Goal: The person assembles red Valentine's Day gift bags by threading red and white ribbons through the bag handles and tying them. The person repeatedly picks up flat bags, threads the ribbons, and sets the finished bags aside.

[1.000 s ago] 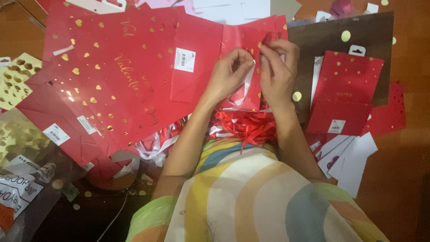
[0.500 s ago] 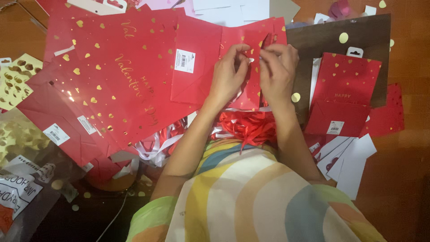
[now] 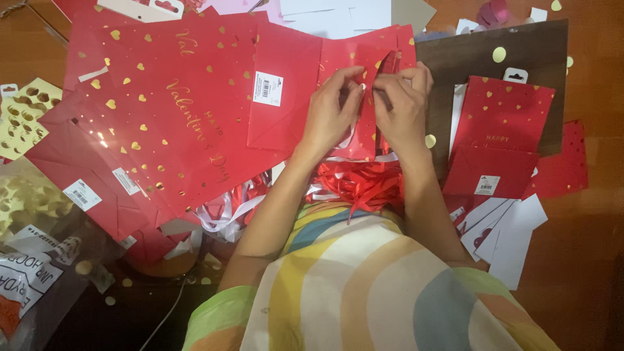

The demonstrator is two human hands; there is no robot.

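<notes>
1. Left hand (image 3: 335, 107), upper centre of frame: fingers curled in, thumb and forefinger pinched on the fold of a small red paper bag (image 3: 361, 97) printed with gold hearts.
2. Right hand (image 3: 403, 107), just beside the left and touching it at the fingertips: also closed in a pinch on the same fold, remaining fingers bent over the bag's right edge.
3. The small red paper bag lies flat on the worktop (image 3: 588, 260), upper centre, partly under both hands; a white barcode sticker (image 3: 268, 89) shows on its left panel.
4. Large red gift bag (image 3: 162, 117) with gold hearts and gold script fills the upper left, its edge overlapped by the small one.
5. Bunch of red ribbon (image 3: 364, 182) sits just below the hands, between the forearms, with white ribbon (image 3: 224, 214) to its lower left.
6. Another small red bag (image 3: 497, 136) lies at right on a dark brown card (image 3: 474, 55); white paper pieces (image 3: 513, 234) lie below it.
7. Gold heart sticker sheet (image 3: 23, 117) at the far left edge.
</notes>
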